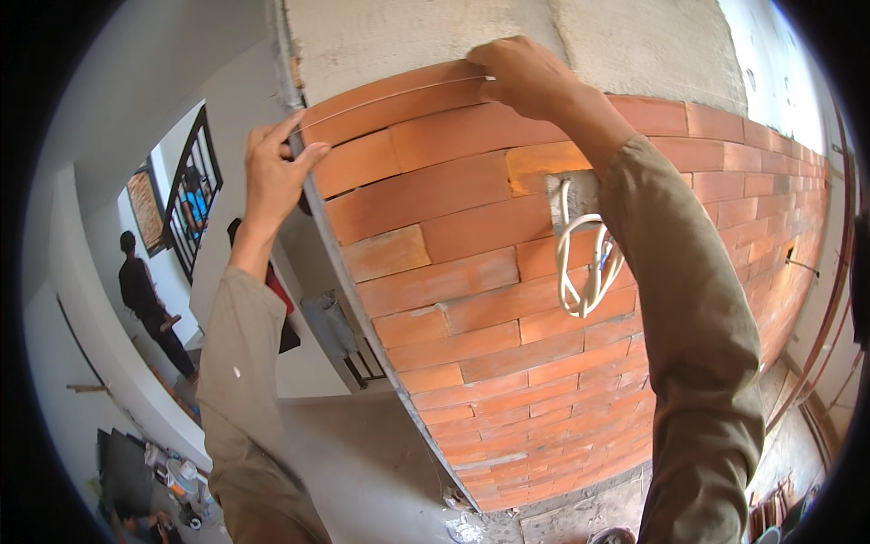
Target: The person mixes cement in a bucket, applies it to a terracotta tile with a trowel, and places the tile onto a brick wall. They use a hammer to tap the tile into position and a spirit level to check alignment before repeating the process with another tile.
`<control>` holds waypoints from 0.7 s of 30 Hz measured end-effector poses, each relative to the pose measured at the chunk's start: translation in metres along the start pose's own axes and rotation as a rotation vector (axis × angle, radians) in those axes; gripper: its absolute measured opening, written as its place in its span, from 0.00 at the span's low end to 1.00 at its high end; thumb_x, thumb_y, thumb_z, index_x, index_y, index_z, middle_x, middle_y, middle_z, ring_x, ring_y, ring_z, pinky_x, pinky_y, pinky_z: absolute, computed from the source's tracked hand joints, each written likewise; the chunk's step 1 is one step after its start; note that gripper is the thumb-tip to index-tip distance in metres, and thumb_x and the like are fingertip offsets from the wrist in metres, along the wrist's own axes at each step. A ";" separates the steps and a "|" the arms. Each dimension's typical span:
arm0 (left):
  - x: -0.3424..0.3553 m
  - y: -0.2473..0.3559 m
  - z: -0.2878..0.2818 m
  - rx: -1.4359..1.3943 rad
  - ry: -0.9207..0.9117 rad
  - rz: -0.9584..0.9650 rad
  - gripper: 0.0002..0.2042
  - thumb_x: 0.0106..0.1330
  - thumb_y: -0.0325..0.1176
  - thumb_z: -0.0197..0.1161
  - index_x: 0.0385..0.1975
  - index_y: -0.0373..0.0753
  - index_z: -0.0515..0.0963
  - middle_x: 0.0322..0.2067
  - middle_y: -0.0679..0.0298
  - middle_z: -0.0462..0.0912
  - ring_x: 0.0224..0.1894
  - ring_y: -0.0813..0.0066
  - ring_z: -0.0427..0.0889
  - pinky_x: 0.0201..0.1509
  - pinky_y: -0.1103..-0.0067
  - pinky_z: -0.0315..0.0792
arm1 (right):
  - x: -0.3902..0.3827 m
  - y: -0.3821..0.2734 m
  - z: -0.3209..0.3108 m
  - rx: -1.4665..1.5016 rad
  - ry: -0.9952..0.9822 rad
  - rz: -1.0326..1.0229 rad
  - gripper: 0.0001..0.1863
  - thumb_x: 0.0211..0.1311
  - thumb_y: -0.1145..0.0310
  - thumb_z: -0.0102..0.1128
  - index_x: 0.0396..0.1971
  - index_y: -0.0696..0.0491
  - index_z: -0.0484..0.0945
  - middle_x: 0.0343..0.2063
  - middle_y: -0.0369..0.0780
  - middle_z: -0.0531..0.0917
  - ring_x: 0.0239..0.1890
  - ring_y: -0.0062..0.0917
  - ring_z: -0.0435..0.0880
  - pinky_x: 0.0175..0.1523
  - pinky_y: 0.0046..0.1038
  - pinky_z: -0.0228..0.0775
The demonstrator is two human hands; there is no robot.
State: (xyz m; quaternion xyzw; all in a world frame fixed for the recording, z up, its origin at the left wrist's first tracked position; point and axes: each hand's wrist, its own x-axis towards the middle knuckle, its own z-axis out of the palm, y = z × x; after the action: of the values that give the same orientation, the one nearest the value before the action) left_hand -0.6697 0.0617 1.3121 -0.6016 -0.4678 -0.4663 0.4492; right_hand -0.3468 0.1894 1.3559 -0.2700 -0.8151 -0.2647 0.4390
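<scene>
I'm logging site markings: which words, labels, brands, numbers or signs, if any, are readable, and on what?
None can be read.
The topmost long orange-red clay tile and looped white cable show no legible lettering.
The orange-and-white containers, lower left, are too small and blurred to tell.

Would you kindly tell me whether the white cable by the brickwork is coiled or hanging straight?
Coiled: the white cable shows several overlapping loops.

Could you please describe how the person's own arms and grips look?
The left grip and right grip are both ungloved. The left sleeve and right sleeve are long, wrinkled, olive-brown; a small whitish spot marks the left one.
</scene>
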 end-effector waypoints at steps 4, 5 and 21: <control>-0.002 -0.006 -0.005 -0.042 -0.049 -0.004 0.29 0.55 0.32 0.76 0.60 0.45 0.78 0.42 0.60 0.73 0.37 0.72 0.74 0.45 0.78 0.74 | -0.006 -0.008 -0.004 -0.173 0.017 -0.017 0.23 0.61 0.66 0.62 0.58 0.53 0.77 0.44 0.45 0.82 0.51 0.40 0.79 0.55 0.38 0.72; -0.004 -0.005 -0.005 -0.055 -0.063 -0.013 0.29 0.55 0.30 0.75 0.60 0.45 0.78 0.42 0.60 0.73 0.38 0.72 0.74 0.45 0.78 0.74 | -0.008 -0.010 -0.003 -0.194 0.013 -0.014 0.24 0.61 0.66 0.63 0.59 0.53 0.76 0.46 0.44 0.81 0.53 0.40 0.79 0.56 0.39 0.71; -0.228 -0.002 -0.022 -0.504 0.050 -0.411 0.23 0.61 0.26 0.69 0.58 0.36 0.75 0.43 0.61 0.78 0.40 0.77 0.79 0.36 0.80 0.75 | -0.175 -0.146 0.005 0.173 0.272 -0.506 0.14 0.46 0.76 0.65 0.36 0.55 0.79 0.42 0.43 0.79 0.37 0.37 0.78 0.40 0.37 0.71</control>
State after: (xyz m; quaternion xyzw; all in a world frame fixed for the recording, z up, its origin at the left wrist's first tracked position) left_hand -0.7036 0.0073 1.0922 -0.5752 -0.4381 -0.6630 0.1941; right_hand -0.3656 0.0522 1.1748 0.0182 -0.8097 -0.3291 0.4856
